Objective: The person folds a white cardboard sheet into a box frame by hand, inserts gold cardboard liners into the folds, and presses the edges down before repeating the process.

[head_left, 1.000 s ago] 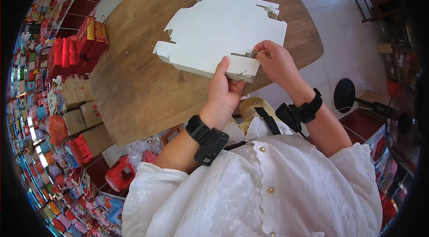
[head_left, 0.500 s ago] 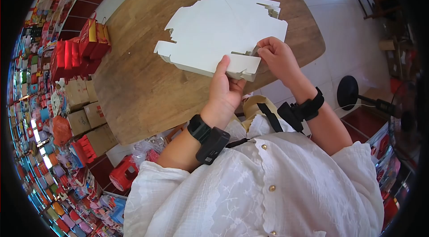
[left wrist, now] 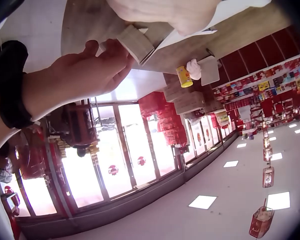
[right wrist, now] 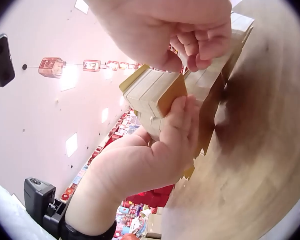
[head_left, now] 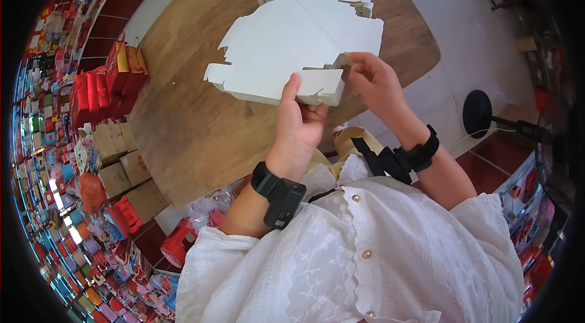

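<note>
A stack of flat white cardboard box blanks [head_left: 292, 36], cut with tabs and notches, is held over the wooden table. My left hand [head_left: 298, 125] grips its near edge, thumb on top and fingers underneath. At the near right corner my right hand [head_left: 379, 82] pinches a greyish-tan flap [head_left: 343, 61] beside the notch between thumb and curled fingers. The right wrist view shows the layered edge [right wrist: 152, 90] of the stack, with the left hand's fingers against its brown side. In the left wrist view the right hand's fingertips are at the folded cardboard.
The wooden table [head_left: 183, 128] spreads beneath the stack. Red gift bags [head_left: 125, 64] and cardboard boxes [head_left: 116, 180] stand to the left, beside shelves crowded with colourful goods. A black round object [head_left: 476, 114] on an arm is at the right, over the tiled floor.
The stack and my left hand have shifted slightly left. At the near right corner, the flap by my right fingers stands up more above the notch.
</note>
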`<state>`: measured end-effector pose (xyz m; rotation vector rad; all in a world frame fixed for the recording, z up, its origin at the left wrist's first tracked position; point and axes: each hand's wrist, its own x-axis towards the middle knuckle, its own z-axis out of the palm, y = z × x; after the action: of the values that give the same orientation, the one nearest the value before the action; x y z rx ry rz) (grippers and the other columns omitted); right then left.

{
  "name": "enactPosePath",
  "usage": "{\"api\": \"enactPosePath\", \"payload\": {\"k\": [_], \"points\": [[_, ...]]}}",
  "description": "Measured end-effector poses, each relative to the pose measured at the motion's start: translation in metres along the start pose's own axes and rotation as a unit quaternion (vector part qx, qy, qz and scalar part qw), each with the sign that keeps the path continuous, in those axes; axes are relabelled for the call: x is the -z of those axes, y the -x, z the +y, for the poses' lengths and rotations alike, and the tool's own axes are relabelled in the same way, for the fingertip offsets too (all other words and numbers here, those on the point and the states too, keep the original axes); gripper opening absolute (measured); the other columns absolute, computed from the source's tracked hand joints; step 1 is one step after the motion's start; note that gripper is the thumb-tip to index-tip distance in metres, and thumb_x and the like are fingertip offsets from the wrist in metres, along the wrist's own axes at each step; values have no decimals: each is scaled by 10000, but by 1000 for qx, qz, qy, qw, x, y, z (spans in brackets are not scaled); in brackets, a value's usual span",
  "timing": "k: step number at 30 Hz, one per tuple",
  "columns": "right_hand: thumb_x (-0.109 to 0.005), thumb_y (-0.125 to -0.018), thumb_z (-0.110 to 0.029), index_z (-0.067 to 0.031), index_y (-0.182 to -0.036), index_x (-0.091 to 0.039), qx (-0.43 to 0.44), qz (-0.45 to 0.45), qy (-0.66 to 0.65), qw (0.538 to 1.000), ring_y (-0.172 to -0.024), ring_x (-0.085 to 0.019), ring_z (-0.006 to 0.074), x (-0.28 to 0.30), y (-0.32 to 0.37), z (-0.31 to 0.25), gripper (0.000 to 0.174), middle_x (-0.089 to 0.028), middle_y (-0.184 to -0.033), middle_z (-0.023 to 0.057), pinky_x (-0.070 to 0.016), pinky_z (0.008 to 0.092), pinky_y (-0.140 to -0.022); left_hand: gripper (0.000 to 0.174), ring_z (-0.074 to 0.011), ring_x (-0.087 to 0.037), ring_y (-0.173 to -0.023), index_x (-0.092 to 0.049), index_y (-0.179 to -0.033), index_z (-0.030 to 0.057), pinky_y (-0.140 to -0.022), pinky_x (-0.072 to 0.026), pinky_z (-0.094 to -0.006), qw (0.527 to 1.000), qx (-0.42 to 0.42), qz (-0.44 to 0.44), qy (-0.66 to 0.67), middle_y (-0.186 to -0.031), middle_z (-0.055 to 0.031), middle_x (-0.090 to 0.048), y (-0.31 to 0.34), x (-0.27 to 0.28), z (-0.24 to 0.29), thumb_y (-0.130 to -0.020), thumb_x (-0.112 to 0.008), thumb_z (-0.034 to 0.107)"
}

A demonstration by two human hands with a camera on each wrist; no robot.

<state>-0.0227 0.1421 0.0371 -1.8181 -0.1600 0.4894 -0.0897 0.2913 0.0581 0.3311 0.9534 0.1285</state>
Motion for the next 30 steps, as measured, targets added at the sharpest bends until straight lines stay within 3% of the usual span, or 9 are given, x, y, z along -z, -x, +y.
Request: {"api": "enactPosePath", "payload": {"k": [2,8,15,24,30], "points": [[-567,-924,-80,9,-1156,-635,-43,-15,-150,988,-822,-596,73,9,1,-7,258,-660,-899,14,-468,243,-649,300,-235,-658,-1059,-561,-1160,69,-909,-583,-419,1000,-1,6,3,-1154,-59,-647,1,0,1,-918,-694,185],[-581,-907,-54,-79,-1089,-642,-97,28,-307,946,-826,-608,67,16,5,1,194,-676,-924,14,-418,204,-550,320,-232,-658,-1062,-559,-1176,67,-892,-588,-418,1000,5,14,-1,-1169,-60,-644,0,3,3,-916,-700,191],[-581,-913,-63,-82,-1049,-612,-82,19,-316,945,-813,-610,65,21,8,7,140,-672,-912,6,-404,188,-542,309,-222,-670,-1027,-568,-1163,70,-851,-600,-393,1000,10,26,-5,-1140,-51,-656,1,4,6,-915,-700,199],[-582,-904,-61,-107,-993,-566,-79,27,-333,939,-723,-528,39,31,3,18,102,-605,-833,-16,-343,183,-501,267,-213,-685,-990,-593,-1126,79,-837,-601,-369,999,26,4,30,-1079,-36,-684,1,2,13,-908,-701,189],[-569,-904,-51,-99,-1015,-529,-125,70,-387,911,-716,-523,48,17,10,22,128,-590,-829,-4,-334,187,-487,267,-211,-685,-1004,-594,-1131,79,-836,-602,-372,999,31,8,44,-1098,-38,-685,-1,1,11,-909,-698,185]]}}
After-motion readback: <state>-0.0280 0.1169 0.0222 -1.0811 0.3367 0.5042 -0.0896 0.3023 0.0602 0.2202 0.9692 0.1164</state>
